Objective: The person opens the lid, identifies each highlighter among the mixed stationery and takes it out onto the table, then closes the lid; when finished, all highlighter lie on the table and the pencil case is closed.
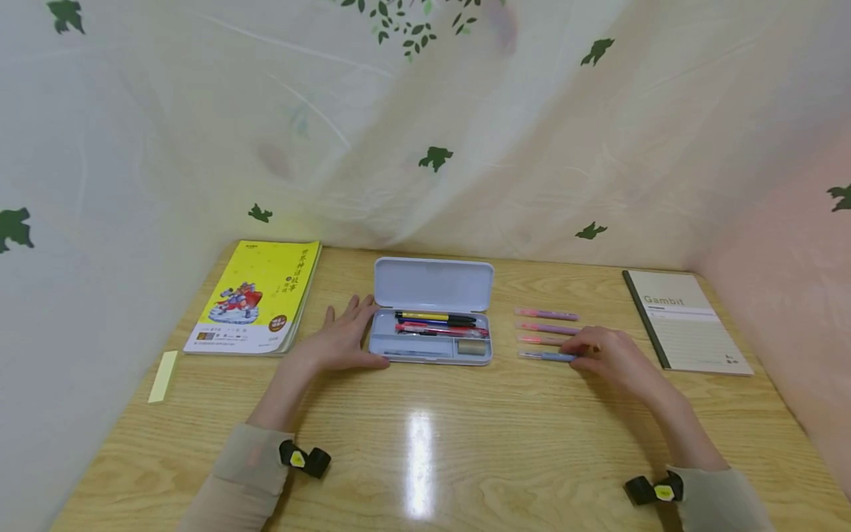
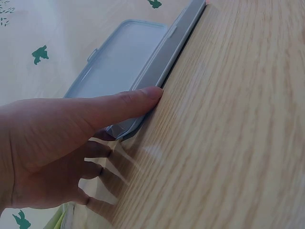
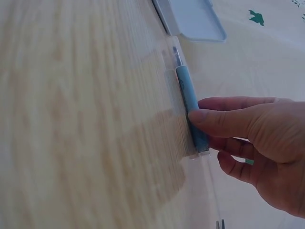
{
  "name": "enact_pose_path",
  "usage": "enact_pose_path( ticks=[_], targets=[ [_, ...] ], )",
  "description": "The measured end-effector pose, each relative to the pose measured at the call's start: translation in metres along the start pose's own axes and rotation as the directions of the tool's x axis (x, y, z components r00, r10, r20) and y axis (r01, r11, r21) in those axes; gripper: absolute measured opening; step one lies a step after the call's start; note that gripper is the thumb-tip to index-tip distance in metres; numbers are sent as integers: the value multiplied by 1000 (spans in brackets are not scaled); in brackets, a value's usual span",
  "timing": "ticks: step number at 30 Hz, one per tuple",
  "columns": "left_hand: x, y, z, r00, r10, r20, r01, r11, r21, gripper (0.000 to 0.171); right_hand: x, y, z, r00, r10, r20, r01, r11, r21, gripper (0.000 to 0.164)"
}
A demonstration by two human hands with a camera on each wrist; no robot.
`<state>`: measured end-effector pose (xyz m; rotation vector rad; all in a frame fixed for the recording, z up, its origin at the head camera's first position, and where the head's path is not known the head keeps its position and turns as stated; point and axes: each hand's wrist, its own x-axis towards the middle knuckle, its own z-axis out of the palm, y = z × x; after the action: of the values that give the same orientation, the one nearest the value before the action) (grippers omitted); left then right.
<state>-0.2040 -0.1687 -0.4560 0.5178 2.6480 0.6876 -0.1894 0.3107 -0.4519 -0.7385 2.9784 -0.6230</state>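
Presently, my right hand [image 1: 612,356] pinches the right end of the blue capped pen [image 1: 549,356], lying leftward, near-parallel to the tabletop's back edge [image 1: 572,276]. My left hand [image 1: 340,341], fingers spread, touches the pencil case [image 1: 433,286].

Pale, bird-printed fabric [image 1: 525,148] hangs behind a wood-grain table [image 1: 532,443] showing a bright reflection [image 1: 419,465].

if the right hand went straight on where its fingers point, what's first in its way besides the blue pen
Probably the neighbouring pen, right beside the blue pen the right hand pinches; depth is hard to judge. Farther left lies the pencil case.
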Motion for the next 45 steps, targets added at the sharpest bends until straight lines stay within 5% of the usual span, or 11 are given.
enact_pose_path(
  ticks=[8, 15, 26, 38, 45],
  targets=[
    [0, 0, 0, 1000, 2, -2, -2, 1000, 3, 108, 4, -7, 1, 998, -8, -66, 11, 999, 47, 23],
    [0, 1, 0, 1000, -9, 3, 9, 1000, 1, 108, 24, -36, 4, 993, -42, -110, 57, 988, 141, 24],
    [-1, 0, -1, 1000, -18, 4, 18, 1000, 5, 110, 63, -95, 32, 988, -141, -69, 156, 905, 395, 41],
    [1, 0, -1, 1000, -8, 5, 8, 1000, 10, 110, 92, -142, 62, 983, -185, -10, 166, 854, 494, 50],
    [-1, 0, -1, 1000, 6, -6, -6, 1000, 10, 109, 95, -158, 72, 984, -166, 65, 130, 918, 376, 47]
  ],
)
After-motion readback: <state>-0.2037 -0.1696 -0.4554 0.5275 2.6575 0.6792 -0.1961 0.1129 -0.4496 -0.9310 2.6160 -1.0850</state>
